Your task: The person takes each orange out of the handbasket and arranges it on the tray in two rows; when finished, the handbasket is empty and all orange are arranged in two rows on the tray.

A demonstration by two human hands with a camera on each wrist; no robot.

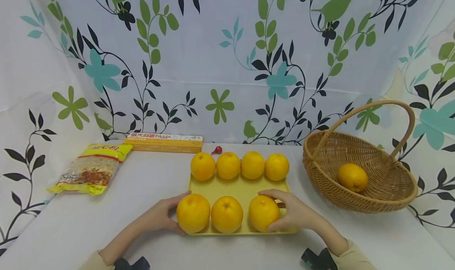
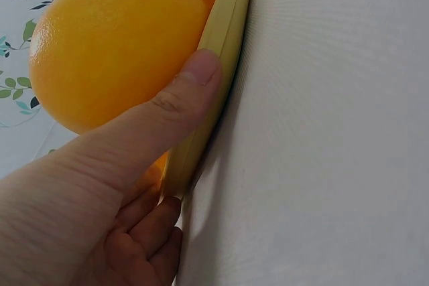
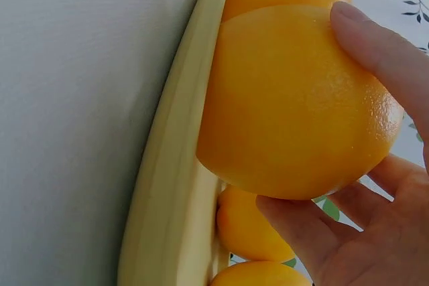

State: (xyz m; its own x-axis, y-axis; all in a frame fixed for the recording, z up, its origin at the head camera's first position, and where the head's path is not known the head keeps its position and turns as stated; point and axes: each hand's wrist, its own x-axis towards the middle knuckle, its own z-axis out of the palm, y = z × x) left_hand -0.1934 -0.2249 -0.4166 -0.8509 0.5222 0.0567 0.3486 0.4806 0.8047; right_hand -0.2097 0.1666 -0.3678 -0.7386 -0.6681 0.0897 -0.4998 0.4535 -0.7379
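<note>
A shallow yellow tray point(image 1: 227, 187) lies in front of me with two rows of oranges on it. My left hand point(image 1: 165, 214) holds the tray at its front left corner, beside the left orange point(image 1: 193, 213). In the left wrist view the thumb point(image 2: 202, 68) presses the tray's front wall, with the other fingers curled at the corner. My right hand point(image 1: 296, 211) grips the front-row right orange point(image 1: 262, 213), thumb on its near side and fingers around the far side. The middle orange point(image 1: 227, 214) sits close to the left one, with a gap to its right.
Several oranges point(image 1: 252, 165) line the tray's back edge. At the right stands a wicker basket point(image 1: 387, 183) with a tall handle and one orange point(image 1: 352, 177) inside. A yellow noodle bag point(image 1: 92, 169), a long pasta box point(image 1: 163, 143) and a small red item point(image 1: 217, 150) lie behind.
</note>
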